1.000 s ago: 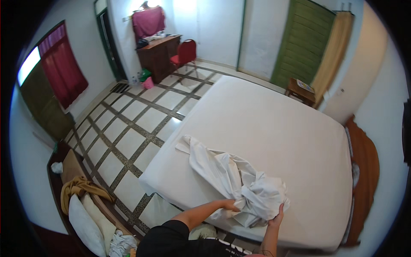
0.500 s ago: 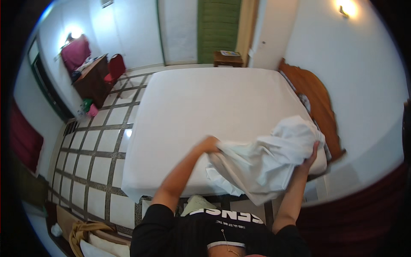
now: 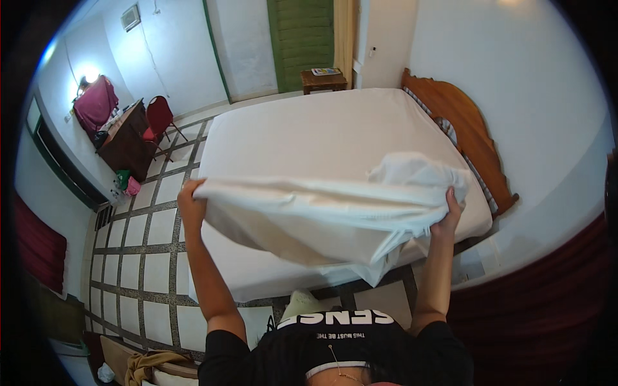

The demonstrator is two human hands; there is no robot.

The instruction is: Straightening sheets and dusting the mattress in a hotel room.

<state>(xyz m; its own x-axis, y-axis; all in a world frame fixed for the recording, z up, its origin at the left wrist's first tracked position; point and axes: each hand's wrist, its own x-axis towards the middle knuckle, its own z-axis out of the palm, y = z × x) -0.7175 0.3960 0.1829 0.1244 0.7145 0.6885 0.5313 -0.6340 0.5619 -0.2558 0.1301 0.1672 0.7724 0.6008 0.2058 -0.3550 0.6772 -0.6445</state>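
A white bedsheet [image 3: 302, 209] is stretched between my two hands above the near side of the bed. My left hand [image 3: 192, 198] grips one end of it, out by the left edge of the mattress. At the other end, my right hand [image 3: 449, 211] is closed on the cloth near the headboard side. The sheet sags in a loose curve between them, and a crumpled bunch of it rises beyond my right hand. Underneath lies the mattress [image 3: 302, 132], covered in smooth pale fabric.
A wooden headboard [image 3: 460, 128] stands along the bed's right side. Beyond the bed are a small wooden table [image 3: 324, 80] and a red chair [image 3: 159, 119] beside a desk [image 3: 125, 145]. A dark red curtain [image 3: 541, 321] hangs at the near right. Pale tiles [image 3: 158, 260] cover the floor to the left.
My left hand has swung far to the left, pulling the bunched sheet out wide. My right hand has moved slightly left and still holds its end. The view has shifted a little.
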